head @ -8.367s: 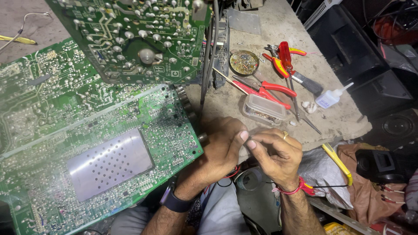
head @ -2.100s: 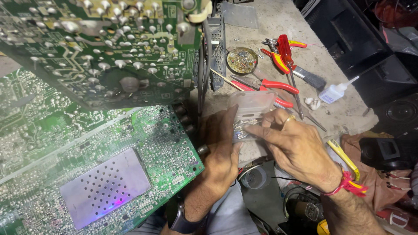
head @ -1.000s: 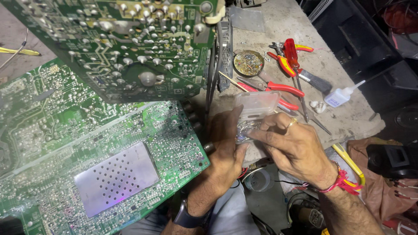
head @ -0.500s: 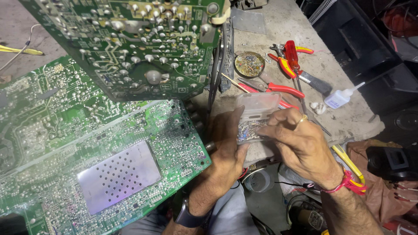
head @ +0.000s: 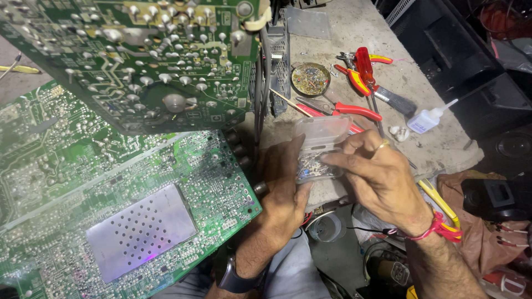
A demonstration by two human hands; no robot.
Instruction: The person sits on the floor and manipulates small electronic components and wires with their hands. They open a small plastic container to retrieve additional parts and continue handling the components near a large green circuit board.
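Observation:
My left hand point(head: 282, 191) cradles a small clear plastic box point(head: 316, 149) with its lid flipped up, full of tiny electronic parts. My right hand point(head: 377, 177) reaches into the box from the right, fingertips pinched among the parts; whether a part sits between them is hidden. A ring is on one right finger, and a red thread band circles the right wrist. Both hands hover over the near edge of the dusty workbench point(head: 443, 149), just right of a large green circuit board point(head: 111, 205).
A second dark green circuit board point(head: 144, 61) stands tilted above the first. Red-handled pliers point(head: 343, 108), a red screwdriver point(head: 366, 66), a round tin point(head: 310, 78) and a small white dropper bottle point(head: 426, 119) lie on the bench. Black speaker boxes point(head: 476, 72) stand at right.
Earlier both hands worked close together at the board's edge; the box has since been lifted off the bench. In the last second my right fingers have dipped further into it.

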